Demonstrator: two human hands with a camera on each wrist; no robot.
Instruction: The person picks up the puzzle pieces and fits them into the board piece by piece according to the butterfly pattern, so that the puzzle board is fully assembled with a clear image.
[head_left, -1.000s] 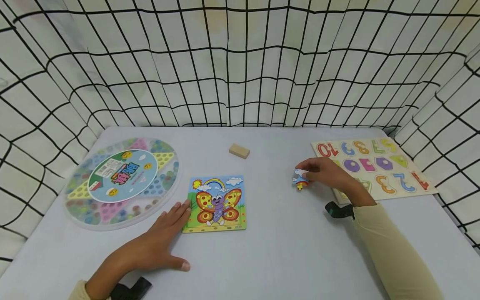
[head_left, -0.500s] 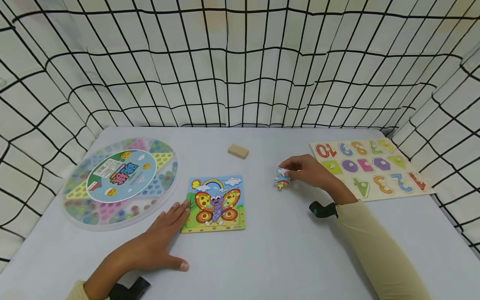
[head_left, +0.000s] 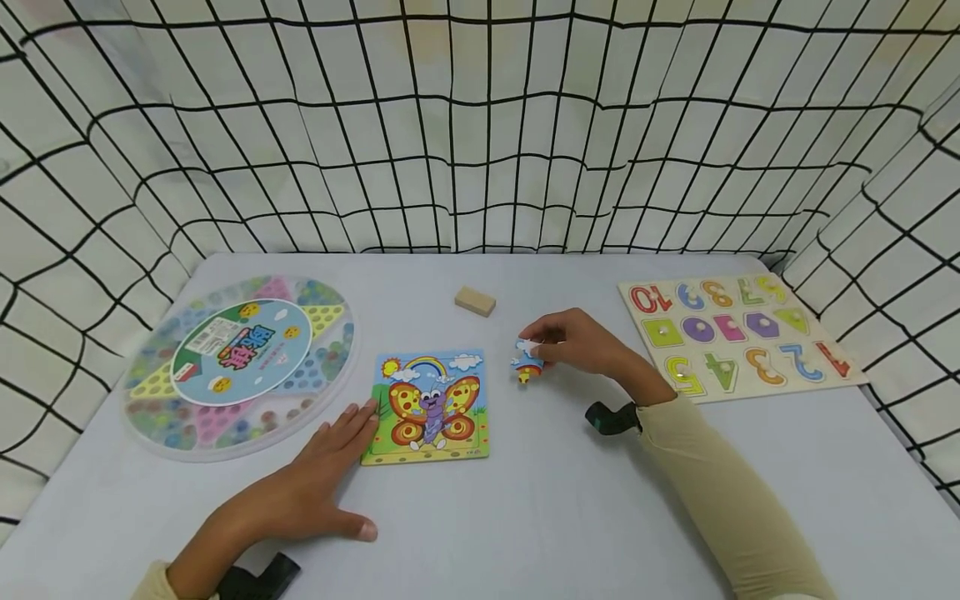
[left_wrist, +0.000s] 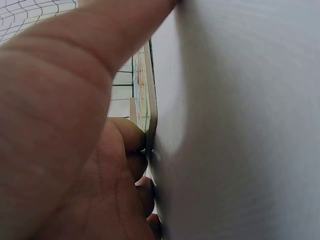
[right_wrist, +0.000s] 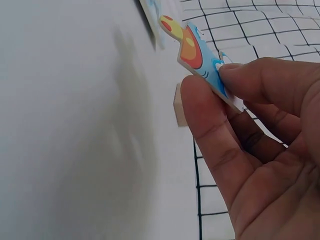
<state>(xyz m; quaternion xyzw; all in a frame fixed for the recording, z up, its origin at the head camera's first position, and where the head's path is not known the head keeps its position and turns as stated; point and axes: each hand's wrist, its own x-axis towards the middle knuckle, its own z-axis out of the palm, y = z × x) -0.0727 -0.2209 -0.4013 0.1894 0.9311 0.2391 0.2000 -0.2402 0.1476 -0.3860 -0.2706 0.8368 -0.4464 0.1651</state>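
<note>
A square butterfly puzzle (head_left: 432, 408) lies flat, with a sun, a rainbow and clouds along its top. My left hand (head_left: 307, 487) rests on the table, fingers extended so their tips touch the puzzle's left edge and the thumb spread away. In the left wrist view the fingertips (left_wrist: 134, 135) meet the puzzle's side. Above the table, right of the puzzle, my right hand (head_left: 577, 342) pinches a jigsaw piece (head_left: 527, 360) between thumb and fingers. The right wrist view shows this thin piece (right_wrist: 192, 52) tilted, blue with orange, yellow and white printing.
A small wooden block (head_left: 476, 301) lies behind the puzzle. At left is a round game board (head_left: 337, 400) with a star pattern and coloured beads. A number-and-shape board (head_left: 810, 337) lies at right. Black netting (head_left: 491, 158) encloses the table's back and sides.
My right hand has moved left with the jigsaw piece, away from the number board and closer to the butterfly puzzle. The left hand has stayed in place.
</note>
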